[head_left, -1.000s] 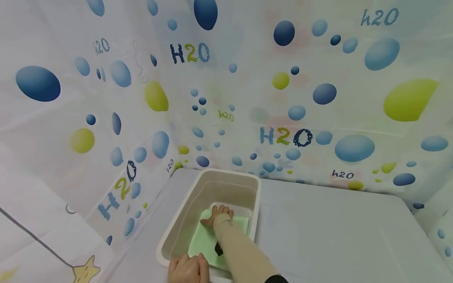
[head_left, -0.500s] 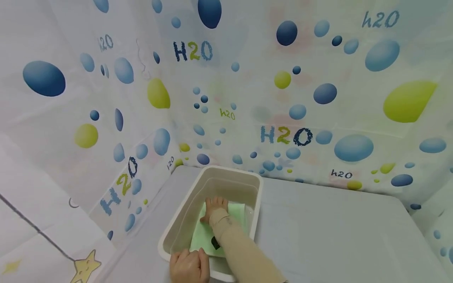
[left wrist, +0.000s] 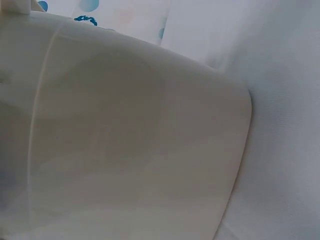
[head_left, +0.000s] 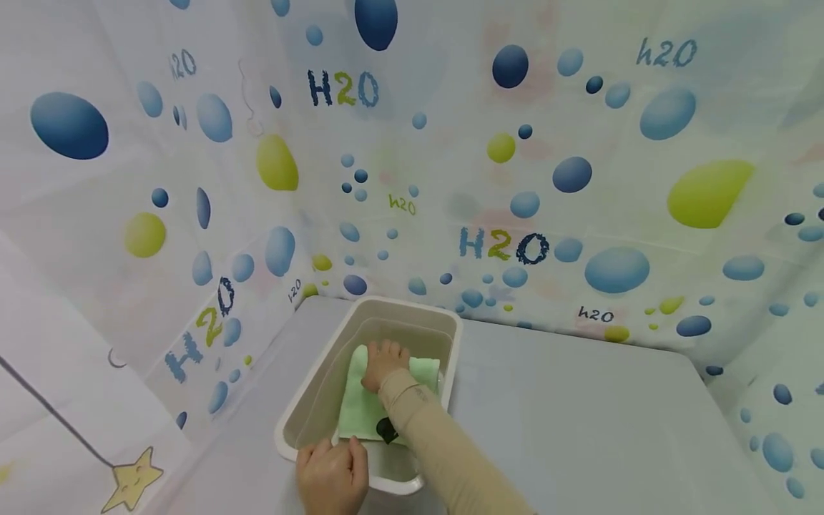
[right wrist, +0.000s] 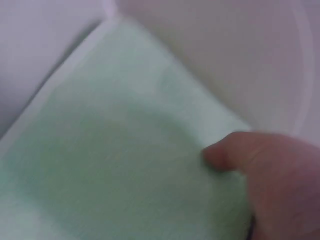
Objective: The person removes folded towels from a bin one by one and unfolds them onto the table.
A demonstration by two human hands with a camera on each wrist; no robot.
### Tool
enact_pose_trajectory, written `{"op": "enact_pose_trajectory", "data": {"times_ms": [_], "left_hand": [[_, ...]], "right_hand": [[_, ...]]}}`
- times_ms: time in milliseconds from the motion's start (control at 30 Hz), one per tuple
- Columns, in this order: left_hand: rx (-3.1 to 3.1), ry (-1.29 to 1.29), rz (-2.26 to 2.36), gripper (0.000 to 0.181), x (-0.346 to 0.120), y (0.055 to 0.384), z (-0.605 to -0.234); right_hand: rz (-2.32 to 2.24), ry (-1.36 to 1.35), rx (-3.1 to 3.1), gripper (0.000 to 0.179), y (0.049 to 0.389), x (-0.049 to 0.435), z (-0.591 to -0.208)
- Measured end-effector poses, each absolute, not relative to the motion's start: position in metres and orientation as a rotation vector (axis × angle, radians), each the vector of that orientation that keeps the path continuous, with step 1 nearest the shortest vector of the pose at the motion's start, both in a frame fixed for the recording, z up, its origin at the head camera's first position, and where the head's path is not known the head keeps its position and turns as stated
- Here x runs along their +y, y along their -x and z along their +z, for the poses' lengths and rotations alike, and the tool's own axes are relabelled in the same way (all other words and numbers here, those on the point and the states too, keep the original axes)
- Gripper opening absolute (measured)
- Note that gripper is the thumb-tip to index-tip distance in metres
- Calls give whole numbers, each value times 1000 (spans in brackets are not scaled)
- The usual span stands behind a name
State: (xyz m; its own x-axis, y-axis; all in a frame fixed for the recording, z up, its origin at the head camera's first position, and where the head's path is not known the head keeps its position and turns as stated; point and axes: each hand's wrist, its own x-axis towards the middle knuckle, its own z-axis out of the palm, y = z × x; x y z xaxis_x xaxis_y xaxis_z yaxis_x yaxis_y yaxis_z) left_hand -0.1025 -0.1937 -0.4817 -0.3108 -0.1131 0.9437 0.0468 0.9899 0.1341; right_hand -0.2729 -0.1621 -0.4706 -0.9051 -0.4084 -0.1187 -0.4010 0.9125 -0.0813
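A pale green cloth [head_left: 360, 411] lies flat in the cream plastic basin [head_left: 370, 485]. My right hand [head_left: 385, 363] presses on the cloth's far part with its fingers extended. In the right wrist view the thumb [right wrist: 230, 152] pushes into the cloth and dents it slightly. My left hand [head_left: 332, 472] grips the basin's near-left rim, its fingers curled over the edge. The left wrist view shows only the basin's outer wall [left wrist: 125, 140]. A small black item [head_left: 386, 430] shows at the underside of the right wrist, over the cloth.
The basin stands on a white-covered table [head_left: 553, 415], near its left side. A white curtain [head_left: 438, 164] printed with drops and H2O lettering hangs behind and to the left. A yellow star print [head_left: 133, 481] shows at lower left.
The right hand and the cloth have slid toward the basin's far end, baring the floor by the near rim. The left hand keeps its grip on the rim. The head view has shifted slightly.
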Motion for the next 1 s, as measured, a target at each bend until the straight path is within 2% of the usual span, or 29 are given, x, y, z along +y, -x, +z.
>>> {"op": "enact_pose_trajectory", "data": {"times_ms": [333,567,667,800,867,1000], "left_hand": [[-1917,-31,-188,46,-199,106,-486],[-2104,-80,-276,45,-199,98,-475],[-2212,-138,-338,33,-194,93,-468],[-2278,-189,-404,8,-183,87,-464],[-2283,-183,-422,11,-177,84,-462],[-2264,-98,-507,28,-167,85,-456]], "right_hand": [[-161,784,2945,57,273,-145,-414],[-249,926,2996,53,271,-123,-379],[-329,956,3030,54,267,-111,-366],[-416,1000,3049,56,258,-95,-356],[-438,1033,3057,54,253,-88,-351],[-540,1108,3074,49,240,-75,-342]]}}
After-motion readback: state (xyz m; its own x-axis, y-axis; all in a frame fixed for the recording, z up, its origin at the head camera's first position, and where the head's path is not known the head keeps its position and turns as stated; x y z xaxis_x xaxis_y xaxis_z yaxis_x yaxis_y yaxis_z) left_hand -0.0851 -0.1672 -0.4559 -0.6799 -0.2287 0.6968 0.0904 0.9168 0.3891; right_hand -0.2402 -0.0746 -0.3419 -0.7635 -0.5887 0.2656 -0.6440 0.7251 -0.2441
